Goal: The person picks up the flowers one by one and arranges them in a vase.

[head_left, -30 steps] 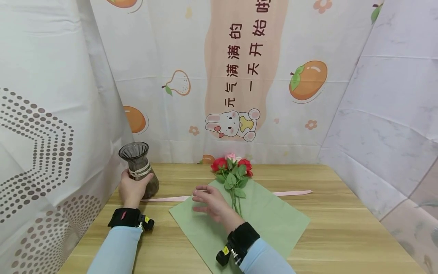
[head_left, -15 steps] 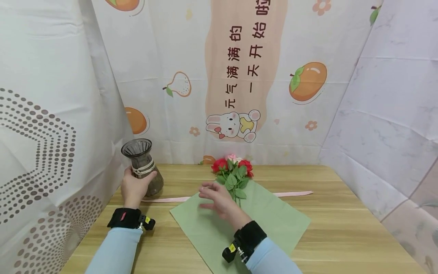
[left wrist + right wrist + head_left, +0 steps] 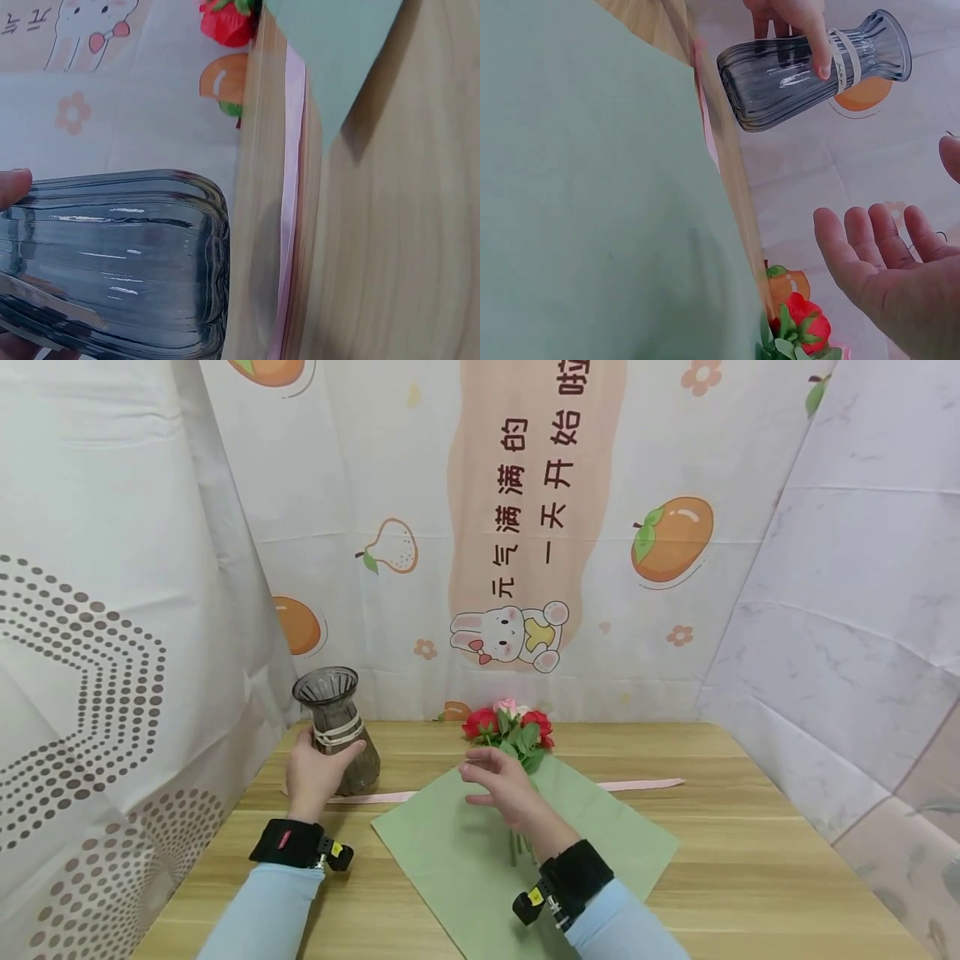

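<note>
Leaning, mouth to the left and base to the right: a smoky-grey ribbed glass vase (image 3: 337, 717) with a flared rim, its long axis steep but not plumb. The left hand (image 3: 313, 774) grips it near the pale cord band (image 3: 339, 732); base seems clear of the pale wood-grain surface (image 3: 735, 835), judged from the left wrist view. Key relation: vase lies left of the right hand (image 3: 508, 789), well apart. Right hand is empty, fingers parted and slightly bent, raised over a flat sage-green paper sheet (image 3: 607, 852). Nearer to that hand, just beyond it: red and pink roses with green leaves (image 3: 525, 739), stems pointing toward the person. Pale pink ribbon (image 3: 641, 784) runs left to right, apparently under the sheet.
</note>
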The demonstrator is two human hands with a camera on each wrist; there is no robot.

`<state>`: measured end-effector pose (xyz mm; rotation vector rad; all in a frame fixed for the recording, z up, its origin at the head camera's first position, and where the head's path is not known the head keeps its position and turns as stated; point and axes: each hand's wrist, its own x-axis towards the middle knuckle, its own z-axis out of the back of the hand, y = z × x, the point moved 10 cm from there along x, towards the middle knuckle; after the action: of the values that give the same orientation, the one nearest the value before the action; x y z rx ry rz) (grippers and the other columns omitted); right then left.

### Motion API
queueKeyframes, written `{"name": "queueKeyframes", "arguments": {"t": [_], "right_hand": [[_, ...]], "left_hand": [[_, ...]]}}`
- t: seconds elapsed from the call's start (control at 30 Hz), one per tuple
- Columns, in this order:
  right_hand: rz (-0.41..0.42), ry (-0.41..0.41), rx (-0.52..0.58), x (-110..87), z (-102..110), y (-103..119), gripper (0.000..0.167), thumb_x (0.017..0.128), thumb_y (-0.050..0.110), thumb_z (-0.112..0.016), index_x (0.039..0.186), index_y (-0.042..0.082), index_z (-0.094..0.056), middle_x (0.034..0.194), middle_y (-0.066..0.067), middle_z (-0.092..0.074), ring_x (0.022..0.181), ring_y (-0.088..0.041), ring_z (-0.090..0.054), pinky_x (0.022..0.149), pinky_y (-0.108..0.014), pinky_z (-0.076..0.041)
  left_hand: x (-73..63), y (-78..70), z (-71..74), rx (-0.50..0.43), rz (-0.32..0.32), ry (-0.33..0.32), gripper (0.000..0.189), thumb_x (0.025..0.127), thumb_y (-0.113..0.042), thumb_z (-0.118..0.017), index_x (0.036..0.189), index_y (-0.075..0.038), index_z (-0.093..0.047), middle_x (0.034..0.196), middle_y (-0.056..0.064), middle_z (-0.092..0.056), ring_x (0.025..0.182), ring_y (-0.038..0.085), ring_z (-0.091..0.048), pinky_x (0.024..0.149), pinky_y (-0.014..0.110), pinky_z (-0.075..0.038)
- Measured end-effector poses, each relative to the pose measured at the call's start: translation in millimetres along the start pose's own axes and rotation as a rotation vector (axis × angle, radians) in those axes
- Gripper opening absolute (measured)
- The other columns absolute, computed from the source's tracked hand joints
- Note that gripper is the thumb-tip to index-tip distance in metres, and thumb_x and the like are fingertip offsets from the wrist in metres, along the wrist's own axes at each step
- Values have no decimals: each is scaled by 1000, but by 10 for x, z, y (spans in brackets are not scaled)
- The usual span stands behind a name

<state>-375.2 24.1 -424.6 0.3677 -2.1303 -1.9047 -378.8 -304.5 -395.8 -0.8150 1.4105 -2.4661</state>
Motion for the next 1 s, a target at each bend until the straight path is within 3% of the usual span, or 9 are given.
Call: {"name": "queueKeyframes", "arguments": {"t": [0.33,0.53,0.73,1.0], "right_hand": [[21,17,-89,-71,121,77,49,99,25,-69,138,1,-53,127,-16,-58,117,-27,-59,91,-50,-54],[31,40,-197,-135,177,86,50,98,26,-71,138,2,-53,129,-18,-57,115,-28,-59,91,-48,-55],[39,36,-302,-226,265,101,51,97,28,-72,139,4,-55,131,-16,-59,117,-29,-59,92,-50,-54],[31,30,-323,-329,388,94,52,97,26,-73,140,4,-54,132,-13,-59,118,-29,-59,91,-50,-55]], "left_hand": [[-113,-113,-265,-24,-20,119,91,79,-48,-87,145,-1,-45,131,21,-60,119,39,-59,98,55,-46],[-205,-231,-409,-59,-37,175,91,78,-47,-87,145,-1,-45,131,19,-61,117,37,-60,96,53,-47],[-287,-344,-529,-92,-44,196,89,77,-43,-88,144,-1,-47,131,20,-61,116,37,-60,94,54,-48],[-340,-376,-707,-121,-20,210,93,75,-45,-89,146,-4,-45,133,17,-60,118,34,-59,97,52,-47]]}}
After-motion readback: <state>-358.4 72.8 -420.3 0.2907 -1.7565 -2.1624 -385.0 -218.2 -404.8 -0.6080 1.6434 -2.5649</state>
